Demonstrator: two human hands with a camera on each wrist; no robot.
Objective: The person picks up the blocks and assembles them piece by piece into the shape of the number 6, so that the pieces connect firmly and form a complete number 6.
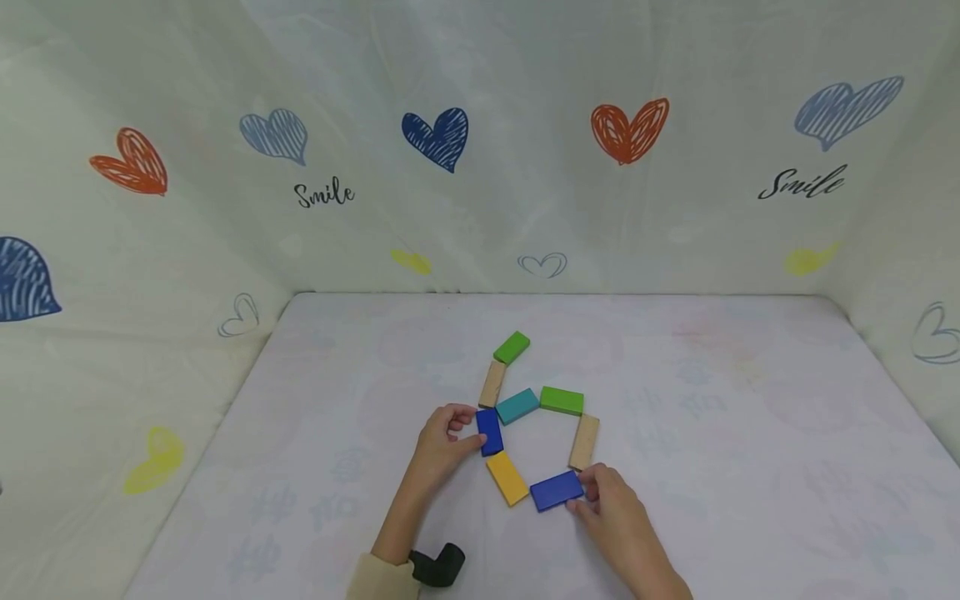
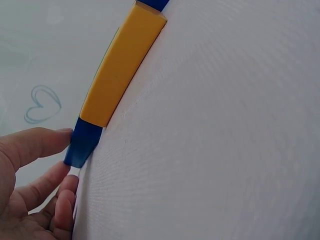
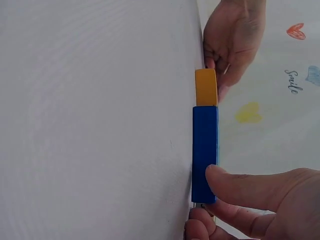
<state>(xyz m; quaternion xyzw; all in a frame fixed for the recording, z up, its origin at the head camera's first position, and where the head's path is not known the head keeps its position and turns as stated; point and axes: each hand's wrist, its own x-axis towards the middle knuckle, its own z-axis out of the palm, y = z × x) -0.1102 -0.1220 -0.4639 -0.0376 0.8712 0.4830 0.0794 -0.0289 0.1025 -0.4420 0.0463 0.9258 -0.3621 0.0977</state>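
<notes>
Several flat wooden blocks lie end to end on the table in a ring with a tail. My left hand (image 1: 437,446) pinches the upright blue block (image 1: 490,432) on the ring's left side between thumb and forefinger. My right hand (image 1: 621,512) grips the right end of the lower blue block (image 1: 555,491), its thumb on the near side. Between these two sits a yellow block (image 1: 507,479); in the left wrist view it hides part of the ring. A plain wood block (image 1: 584,442) stands just above the right fingers. Teal (image 1: 518,406) and green (image 1: 562,400) blocks form the top.
From the ring's upper left, another plain wood block (image 1: 492,383) and a green block (image 1: 512,347) lead away toward the back. The white table (image 1: 712,417) meets a cloth backdrop (image 1: 525,200) printed with hearts. A black strap piece (image 1: 438,565) sits at my left wrist.
</notes>
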